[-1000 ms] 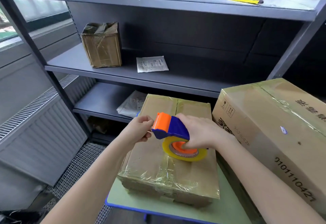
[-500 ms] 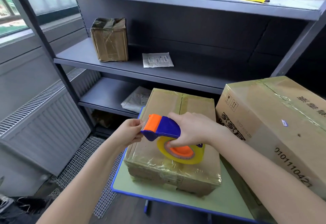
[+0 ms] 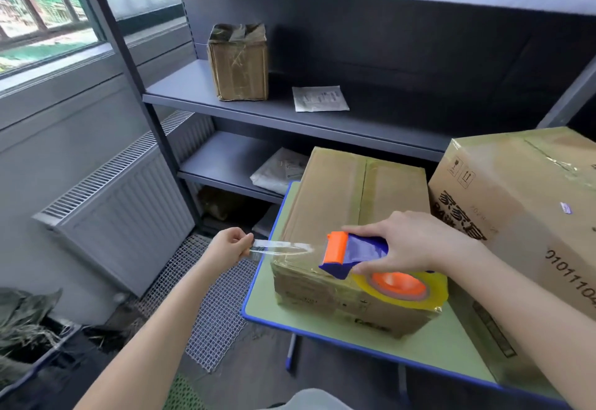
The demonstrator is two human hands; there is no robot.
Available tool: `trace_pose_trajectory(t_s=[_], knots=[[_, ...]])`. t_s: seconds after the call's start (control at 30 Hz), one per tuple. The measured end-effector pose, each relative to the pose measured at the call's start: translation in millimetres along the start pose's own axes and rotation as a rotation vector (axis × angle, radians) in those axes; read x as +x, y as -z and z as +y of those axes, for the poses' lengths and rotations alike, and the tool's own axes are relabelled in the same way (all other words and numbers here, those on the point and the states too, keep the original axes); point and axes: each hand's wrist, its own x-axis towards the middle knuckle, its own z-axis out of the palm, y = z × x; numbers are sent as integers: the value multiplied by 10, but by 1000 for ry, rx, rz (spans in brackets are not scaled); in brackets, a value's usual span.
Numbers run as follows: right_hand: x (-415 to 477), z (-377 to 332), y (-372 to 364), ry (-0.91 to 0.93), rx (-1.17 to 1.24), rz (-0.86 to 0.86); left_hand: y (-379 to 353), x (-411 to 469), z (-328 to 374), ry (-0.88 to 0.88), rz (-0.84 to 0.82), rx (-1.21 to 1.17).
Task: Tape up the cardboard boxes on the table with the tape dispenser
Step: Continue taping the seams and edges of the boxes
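The right hand [image 3: 409, 245] grips the dispenser [image 3: 354, 253], fingers curled over its blue body, above the box's [image 3: 338, 196] near end on the table [image 3: 264, 300]; the left hand [image 3: 229, 245] pinches the tape [image 3: 280, 246], stretched leftward past the box's edge; a bigger box [image 3: 516, 203] stands just right.

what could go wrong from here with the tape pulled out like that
1. The tape strip hangs in the air between the left hand, which pinches its end, and the tape dispenser. It looks twisted, so it may fold and stick to itself.
2. The right hand grips the tape dispenser and neither hand holds the box, which sits near the table edge. A sideways pull could perhaps drag it.
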Motion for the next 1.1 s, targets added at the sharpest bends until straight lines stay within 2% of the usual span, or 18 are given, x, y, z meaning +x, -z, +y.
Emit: trace_pose_trajectory(t_s=[0.23,0.63,0.77,0.93,1.0,1.1], knots=[[0,-87,-31,-34,-37,-47,-181,40,-88,-85,45,123],[55,-158,-42,-56,-59,-72,-390,22,-243,-106,44,50],[60,-169,-10,-56,-55,-85,-615,-29,-314,-36,-23,-1],[69,-163,8,-51,-57,-105,-708,-60,-357,169,-40,-36],[76,-162,19,-42,-50,-113,-725,-74,-335,56,50,31],[88,-149,17,-21,-49,-119,-683,-180,-312,-323,234,43]])
